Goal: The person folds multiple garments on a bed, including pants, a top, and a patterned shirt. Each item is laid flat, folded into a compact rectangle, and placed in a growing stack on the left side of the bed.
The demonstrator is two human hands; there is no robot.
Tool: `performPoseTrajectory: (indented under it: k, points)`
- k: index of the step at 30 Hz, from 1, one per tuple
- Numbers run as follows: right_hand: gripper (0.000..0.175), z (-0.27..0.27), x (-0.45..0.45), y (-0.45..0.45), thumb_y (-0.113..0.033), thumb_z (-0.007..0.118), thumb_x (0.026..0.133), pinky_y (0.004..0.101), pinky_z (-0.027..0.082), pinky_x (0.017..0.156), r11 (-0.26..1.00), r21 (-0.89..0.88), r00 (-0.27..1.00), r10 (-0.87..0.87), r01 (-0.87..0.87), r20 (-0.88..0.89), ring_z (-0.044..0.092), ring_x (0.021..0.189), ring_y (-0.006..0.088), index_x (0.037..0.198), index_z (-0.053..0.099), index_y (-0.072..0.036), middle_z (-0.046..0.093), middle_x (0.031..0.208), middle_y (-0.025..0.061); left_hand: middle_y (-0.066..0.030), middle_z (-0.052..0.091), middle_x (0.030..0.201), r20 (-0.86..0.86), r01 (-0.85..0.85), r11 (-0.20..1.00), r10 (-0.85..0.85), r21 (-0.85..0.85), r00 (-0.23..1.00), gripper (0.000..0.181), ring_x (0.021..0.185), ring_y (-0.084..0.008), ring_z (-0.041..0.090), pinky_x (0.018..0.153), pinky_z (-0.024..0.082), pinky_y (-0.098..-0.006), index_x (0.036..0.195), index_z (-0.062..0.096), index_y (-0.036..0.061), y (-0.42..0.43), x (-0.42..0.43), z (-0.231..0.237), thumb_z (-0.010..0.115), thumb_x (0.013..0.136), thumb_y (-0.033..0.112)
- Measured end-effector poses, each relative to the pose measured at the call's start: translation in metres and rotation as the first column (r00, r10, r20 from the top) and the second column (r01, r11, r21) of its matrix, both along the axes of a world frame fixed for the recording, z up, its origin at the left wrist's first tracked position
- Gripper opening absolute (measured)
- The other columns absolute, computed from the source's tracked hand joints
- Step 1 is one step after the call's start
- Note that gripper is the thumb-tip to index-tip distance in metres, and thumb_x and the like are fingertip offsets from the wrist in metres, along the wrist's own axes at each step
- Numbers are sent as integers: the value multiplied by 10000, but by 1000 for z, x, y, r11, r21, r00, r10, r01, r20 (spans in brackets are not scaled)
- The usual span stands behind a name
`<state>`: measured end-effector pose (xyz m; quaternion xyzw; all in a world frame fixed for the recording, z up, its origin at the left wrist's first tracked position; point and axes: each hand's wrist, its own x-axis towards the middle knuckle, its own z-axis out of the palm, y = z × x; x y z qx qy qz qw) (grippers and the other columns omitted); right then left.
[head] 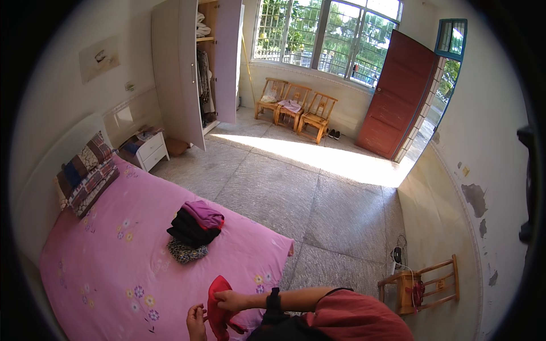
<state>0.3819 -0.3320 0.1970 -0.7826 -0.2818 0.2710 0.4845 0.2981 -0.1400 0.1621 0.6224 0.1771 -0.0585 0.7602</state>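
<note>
A red cloth item, perhaps a garment, hangs bunched over the near edge of the bed with the pink floral sheet. My right hand, its wrist in a black band, grips the upper part of the red cloth. Just left of the cloth is my left hand, fingers curled; whether it pinches the cloth's edge cannot be told. Beyond both hands lies a pile of folded clothes: a purple piece on top, black cloth below, and a speckled garment at the near side.
Patterned pillows rest by the headboard, near a white nightstand. A wardrobe stands with its doors open. Wooden chairs line the window wall beside an open red door. Another wooden chair is at the right, near cables.
</note>
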Motion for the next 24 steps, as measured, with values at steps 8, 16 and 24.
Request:
performPoseTrajectory:
  k: [8,16,24]
  points:
    - [408,37,-11,-3,-100,457,823,350,434,879,975,178,978,158,-134,-133,558,1020,241,1214,477,17,586,1047,176,-145,499,1253,46,567,723,-632,394,774,326,1083,-299,531,889,468,-454,1229,427,65,-10,-12,-13,463,960,247]
    - [346,18,2,-6,-112,497,815,369,468,836,999,12,992,-42,43,-118,586,954,311,1126,515,38,601,997,203,-155,469,1273,13,-33,866,46,-499,999,391,1092,-321,527,935,461,-502,1266,355,98,19,-9,-5,516,935,233]
    - [386,5,-11,17,-250,607,824,342,472,790,993,2,993,117,-117,-34,594,911,278,1078,515,26,610,989,183,-126,513,1140,86,-144,970,163,-196,983,329,993,-251,556,845,506,-387,1183,375,132,16,-1,-2,559,911,152]
